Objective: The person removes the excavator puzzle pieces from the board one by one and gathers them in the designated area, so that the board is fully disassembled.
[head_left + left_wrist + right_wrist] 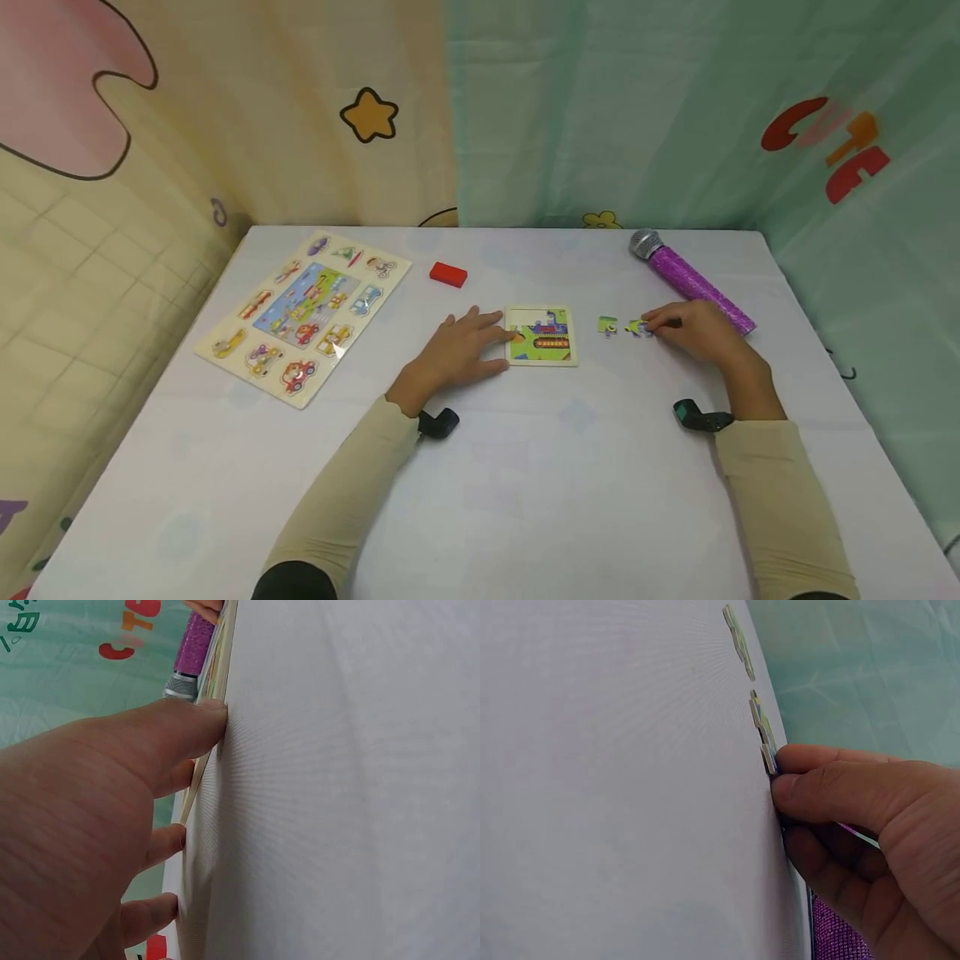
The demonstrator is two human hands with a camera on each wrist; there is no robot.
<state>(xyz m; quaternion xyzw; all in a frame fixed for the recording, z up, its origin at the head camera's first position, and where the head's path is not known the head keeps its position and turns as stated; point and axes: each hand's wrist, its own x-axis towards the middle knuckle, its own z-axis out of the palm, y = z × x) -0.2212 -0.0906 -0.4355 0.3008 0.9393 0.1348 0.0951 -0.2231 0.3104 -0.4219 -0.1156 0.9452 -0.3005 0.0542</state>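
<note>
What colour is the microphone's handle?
The handle is glittery purple; the head view shows it best.

Wood-look puzzle board [573,340], glittery microphone [688,277]

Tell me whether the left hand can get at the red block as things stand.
Probably yes: the red block lies on the table beyond the left hand, and nothing seems to stand between them. The hand would likely first have to leave the small puzzle board it touches.
</note>
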